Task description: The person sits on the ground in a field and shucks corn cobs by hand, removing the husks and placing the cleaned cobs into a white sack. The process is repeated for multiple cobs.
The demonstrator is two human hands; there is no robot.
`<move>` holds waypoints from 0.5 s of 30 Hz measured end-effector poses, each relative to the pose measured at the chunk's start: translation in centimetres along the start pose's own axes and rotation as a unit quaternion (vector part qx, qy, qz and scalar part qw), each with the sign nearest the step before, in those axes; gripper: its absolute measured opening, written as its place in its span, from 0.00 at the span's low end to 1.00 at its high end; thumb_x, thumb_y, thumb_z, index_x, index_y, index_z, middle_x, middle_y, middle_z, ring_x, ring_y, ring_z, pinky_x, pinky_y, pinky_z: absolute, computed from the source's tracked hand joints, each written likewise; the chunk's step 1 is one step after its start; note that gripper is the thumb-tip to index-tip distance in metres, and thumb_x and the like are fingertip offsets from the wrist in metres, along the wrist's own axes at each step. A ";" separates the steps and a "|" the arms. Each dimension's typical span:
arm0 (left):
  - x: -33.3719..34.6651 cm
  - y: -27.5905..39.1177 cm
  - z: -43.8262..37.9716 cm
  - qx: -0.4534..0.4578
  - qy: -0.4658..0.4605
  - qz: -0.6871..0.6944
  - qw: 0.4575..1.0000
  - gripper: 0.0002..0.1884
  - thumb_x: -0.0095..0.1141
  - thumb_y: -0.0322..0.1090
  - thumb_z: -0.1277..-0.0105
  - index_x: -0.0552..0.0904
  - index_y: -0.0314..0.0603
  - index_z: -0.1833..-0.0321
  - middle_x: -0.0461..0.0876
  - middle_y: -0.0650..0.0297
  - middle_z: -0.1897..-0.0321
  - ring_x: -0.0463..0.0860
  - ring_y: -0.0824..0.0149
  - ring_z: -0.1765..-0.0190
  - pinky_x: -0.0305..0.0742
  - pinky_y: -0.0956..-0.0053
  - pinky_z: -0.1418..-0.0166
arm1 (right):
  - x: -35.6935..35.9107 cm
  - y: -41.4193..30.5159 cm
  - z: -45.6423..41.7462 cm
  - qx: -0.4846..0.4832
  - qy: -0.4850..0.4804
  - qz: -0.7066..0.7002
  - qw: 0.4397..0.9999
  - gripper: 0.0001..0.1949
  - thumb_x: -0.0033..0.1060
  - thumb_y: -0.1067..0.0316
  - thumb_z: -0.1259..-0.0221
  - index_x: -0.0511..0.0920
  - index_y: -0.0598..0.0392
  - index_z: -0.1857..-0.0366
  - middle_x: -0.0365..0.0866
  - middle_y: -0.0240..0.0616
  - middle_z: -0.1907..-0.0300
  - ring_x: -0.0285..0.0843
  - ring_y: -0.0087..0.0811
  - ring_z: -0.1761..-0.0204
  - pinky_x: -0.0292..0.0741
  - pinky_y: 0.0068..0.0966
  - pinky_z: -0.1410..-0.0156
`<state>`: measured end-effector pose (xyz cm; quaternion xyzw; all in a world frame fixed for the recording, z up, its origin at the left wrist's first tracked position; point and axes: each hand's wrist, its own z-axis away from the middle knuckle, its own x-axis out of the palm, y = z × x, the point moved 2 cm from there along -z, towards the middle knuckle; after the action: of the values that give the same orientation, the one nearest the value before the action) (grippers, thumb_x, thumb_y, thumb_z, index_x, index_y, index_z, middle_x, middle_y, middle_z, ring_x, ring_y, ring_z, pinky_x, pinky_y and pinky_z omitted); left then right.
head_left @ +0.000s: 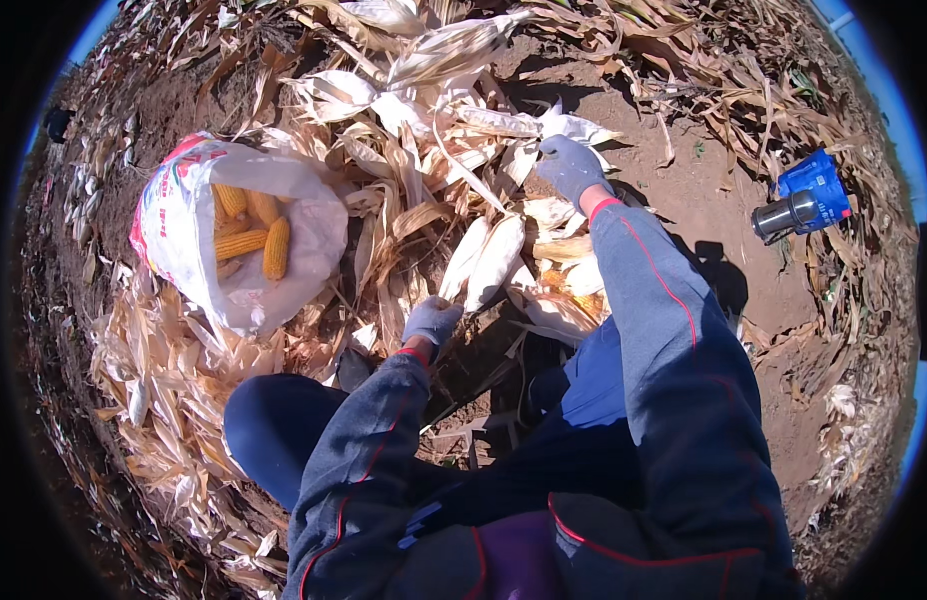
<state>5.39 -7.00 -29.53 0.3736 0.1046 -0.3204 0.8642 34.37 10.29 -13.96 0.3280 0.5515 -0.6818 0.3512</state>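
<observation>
My left hand (433, 321), in a pale grey work glove, is low in front of my knees with its fingers curled. Its fingertips are beside the lower ends of two corn ears in pale husks (496, 259); whether it grips one is unclear. Farther out and to the right, my right hand (574, 169), gloved alike, has bent fingers close against a husk-covered ear (580, 129). The glove hides whatever is inside the fingers. Under my right forearm, yellow kernels (555, 280) show between partly opened husks.
Left of the husk pile (392, 176), a white woven sack (283, 169) with printing lies open towards me, holding several bare yellow cobs (277, 249). On the soil at right are a dark clear-walled cup (783, 217) and a blue printed pouch (814, 184). Dry corn stalks (703, 52) lie beyond.
</observation>
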 end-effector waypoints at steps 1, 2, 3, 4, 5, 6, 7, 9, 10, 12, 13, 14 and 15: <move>-0.1 0.3 0.4 -0.014 -0.005 -0.001 1.000 0.22 0.58 0.54 0.47 0.84 0.38 0.64 0.84 0.49 0.66 0.83 0.53 0.58 0.74 0.66 0.53 | 2.3 -0.4 1.6 -0.073 -0.032 0.056 0.995 0.18 0.62 0.61 0.53 0.78 0.46 0.54 0.79 0.45 0.52 0.77 0.46 0.50 0.73 0.34 0.45; -0.2 0.5 0.9 -0.028 -0.009 -0.002 1.000 0.22 0.58 0.54 0.47 0.84 0.39 0.64 0.84 0.49 0.66 0.83 0.53 0.58 0.74 0.66 0.53 | 4.3 -1.2 2.7 -0.082 -0.096 0.122 0.984 0.17 0.61 0.64 0.52 0.78 0.46 0.54 0.78 0.43 0.52 0.76 0.45 0.49 0.72 0.35 0.44; -0.4 0.4 1.1 -0.044 -0.010 -0.003 0.999 0.22 0.58 0.54 0.47 0.84 0.39 0.64 0.84 0.49 0.67 0.83 0.54 0.58 0.74 0.66 0.53 | 6.4 -1.9 3.6 -0.095 -0.159 0.186 0.965 0.16 0.60 0.67 0.52 0.78 0.46 0.55 0.78 0.42 0.51 0.75 0.44 0.48 0.71 0.35 0.43; -0.2 -0.3 0.8 -0.052 -0.002 0.007 0.999 0.22 0.58 0.55 0.47 0.84 0.40 0.64 0.84 0.50 0.68 0.83 0.55 0.60 0.75 0.65 0.55 | 8.5 -2.5 4.2 -0.151 -0.169 0.216 0.950 0.15 0.58 0.68 0.51 0.78 0.46 0.55 0.76 0.39 0.50 0.73 0.42 0.45 0.70 0.38 0.43; 0.6 -1.6 -0.2 -0.030 -0.003 0.028 0.999 0.18 0.59 0.48 0.42 0.84 0.37 0.70 0.82 0.63 0.77 0.79 0.71 0.75 0.73 0.76 0.70 | 10.3 -2.6 4.6 -0.205 -0.173 0.249 0.931 0.15 0.56 0.69 0.49 0.77 0.45 0.56 0.75 0.37 0.49 0.70 0.40 0.42 0.68 0.40 0.42; 0.9 -1.9 -0.4 -0.036 0.014 0.033 0.999 0.18 0.58 0.48 0.41 0.84 0.37 0.70 0.82 0.63 0.78 0.79 0.71 0.75 0.73 0.76 0.70 | 12.2 -2.1 5.0 -0.238 -0.153 0.266 0.922 0.14 0.55 0.68 0.48 0.77 0.45 0.55 0.74 0.35 0.48 0.68 0.37 0.40 0.67 0.42 0.42; 1.1 -2.0 -0.4 -0.044 0.033 0.038 0.998 0.17 0.58 0.47 0.41 0.84 0.37 0.71 0.82 0.63 0.78 0.79 0.71 0.76 0.73 0.76 0.70 | 14.1 -1.7 5.3 -0.272 -0.133 0.280 0.911 0.13 0.53 0.67 0.46 0.77 0.44 0.55 0.72 0.33 0.47 0.65 0.35 0.39 0.65 0.45 0.42; 0.9 -1.3 0.3 -0.082 0.010 0.103 0.991 0.17 0.56 0.46 0.39 0.83 0.36 0.72 0.81 0.63 0.80 0.78 0.71 0.78 0.73 0.76 0.71 | 16.3 -1.2 5.9 -0.323 -0.131 0.344 0.872 0.15 0.50 0.65 0.42 0.74 0.43 0.50 0.71 0.32 0.46 0.65 0.33 0.38 0.68 0.44 0.46; -0.5 2.2 2.7 -0.100 0.000 0.151 0.983 0.17 0.55 0.45 0.38 0.83 0.35 0.73 0.80 0.63 0.83 0.77 0.70 0.80 0.72 0.76 0.73 | 16.9 -0.6 5.9 -0.284 -0.160 0.358 0.875 0.15 0.51 0.64 0.42 0.75 0.42 0.50 0.72 0.31 0.48 0.66 0.32 0.40 0.68 0.43 0.46; -1.2 1.9 2.9 -0.106 -0.009 0.162 0.981 0.20 0.54 0.50 0.38 0.83 0.36 0.70 0.81 0.61 0.81 0.79 0.68 0.79 0.74 0.73 0.69 | 17.7 -1.3 5.6 -0.231 -0.212 0.405 0.859 0.14 0.52 0.64 0.43 0.77 0.39 0.52 0.74 0.29 0.51 0.68 0.32 0.42 0.70 0.39 0.48; -1.4 1.5 2.6 -0.119 -0.012 0.106 0.987 0.23 0.54 0.54 0.38 0.84 0.36 0.66 0.83 0.61 0.76 0.81 0.66 0.76 0.76 0.71 0.65 | 17.4 -1.5 5.5 -0.212 -0.219 0.422 0.854 0.13 0.53 0.64 0.43 0.77 0.39 0.53 0.74 0.29 0.52 0.68 0.32 0.42 0.70 0.38 0.49; -1.1 0.7 2.0 -0.118 0.004 0.106 0.987 0.23 0.53 0.54 0.38 0.84 0.36 0.65 0.84 0.60 0.75 0.81 0.66 0.75 0.76 0.71 0.64 | 17.1 -1.6 5.4 -0.192 -0.225 0.439 0.849 0.13 0.53 0.64 0.43 0.78 0.38 0.54 0.74 0.29 0.52 0.68 0.33 0.43 0.71 0.38 0.50; -0.4 -0.6 1.1 -0.117 0.019 0.105 0.987 0.23 0.53 0.54 0.37 0.83 0.35 0.63 0.84 0.60 0.75 0.82 0.66 0.73 0.76 0.71 0.63 | 16.8 -1.7 5.7 -0.171 -0.232 0.455 0.842 0.13 0.53 0.65 0.44 0.79 0.38 0.55 0.75 0.29 0.53 0.69 0.33 0.43 0.71 0.37 0.50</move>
<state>4.64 -7.86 -28.91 0.2849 0.1174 -0.2060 0.9288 23.58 2.99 -26.14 0.3096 0.3503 -0.3964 0.7902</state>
